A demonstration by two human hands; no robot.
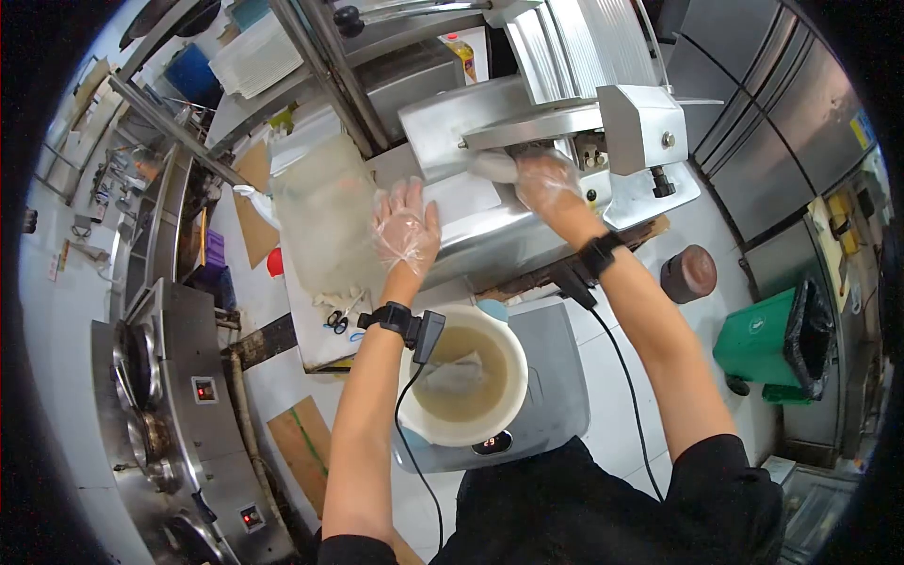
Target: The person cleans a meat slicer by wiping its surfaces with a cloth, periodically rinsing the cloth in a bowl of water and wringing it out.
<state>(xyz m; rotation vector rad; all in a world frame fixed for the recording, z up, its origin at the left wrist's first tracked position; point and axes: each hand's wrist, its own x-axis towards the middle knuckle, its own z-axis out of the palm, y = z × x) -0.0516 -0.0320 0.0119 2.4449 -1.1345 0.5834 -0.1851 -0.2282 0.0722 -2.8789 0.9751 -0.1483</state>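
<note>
Reaching across the slicer point(556, 122) with my right hand point(549, 179), which is at a pale lump point(494, 168) on its metal bed, below the guard bar. Lump: whitish, smooth-looking, longer than wide, rounded at the near end, slightly blurred; cloth or food, I cannot tell. Right fingers lie against its right end; whether they are clenched on it, I cannot tell, as the glove and blur hide their curl. Left hand point(407, 231): released, palm down, fingers spread, nothing in its grasp, at the slicer's left edge beside the cutting board point(325, 212). Count: one slicer, one pale lump, two clear plastic gloves (one per hand), two black wrist straps, each with a black cable. One cream tub point(516, 372) below my forearms, between them, holding cloudy yellowish-brown water and one whitish piece point(457, 373), partly under water. One grey base point(556, 377) under the tub, with one lit display. One pair of black-handled scissors point(335, 322) at the board's near end. One green bin point(761, 331), black-lined, on the floor at right.
</note>
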